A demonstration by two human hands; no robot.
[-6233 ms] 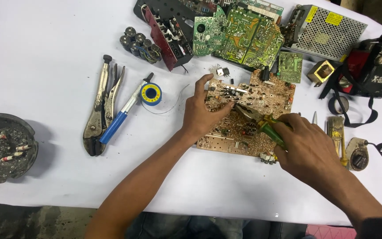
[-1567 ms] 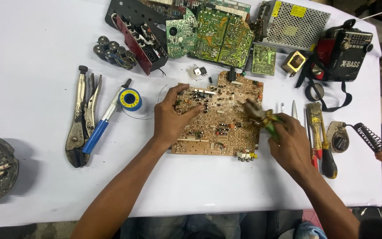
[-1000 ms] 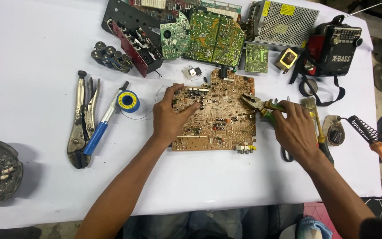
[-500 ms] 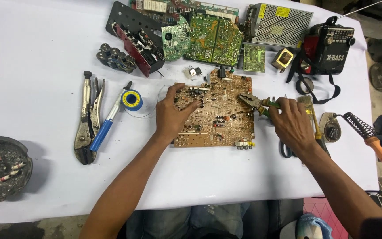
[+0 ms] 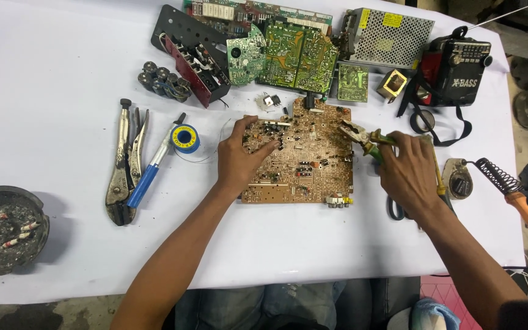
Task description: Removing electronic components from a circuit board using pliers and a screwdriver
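A brown circuit board (image 5: 313, 165) lies flat on the white table (image 5: 50, 73). My left hand (image 5: 239, 160) rests on the board's left part, fingers spread over its upper left corner. My right hand (image 5: 407, 174) is at the board's right edge and grips green-handled pliers (image 5: 362, 137). The pliers' metal jaws point up and left over the board's upper right corner.
Green circuit boards (image 5: 297, 55), a metal mesh power supply (image 5: 389, 38), a small radio (image 5: 456, 64) and capacitors (image 5: 163, 79) lie at the back. Locking pliers (image 5: 120, 165), a blue-handled tool (image 5: 148, 174) and a solder spool (image 5: 184, 137) lie left. Ashtray (image 5: 4, 229) far left, soldering iron (image 5: 517, 195) right.
My right hand with the pliers has moved from over the board's lower right to its upper right edge. My left hand stays on the board. The view has shifted.
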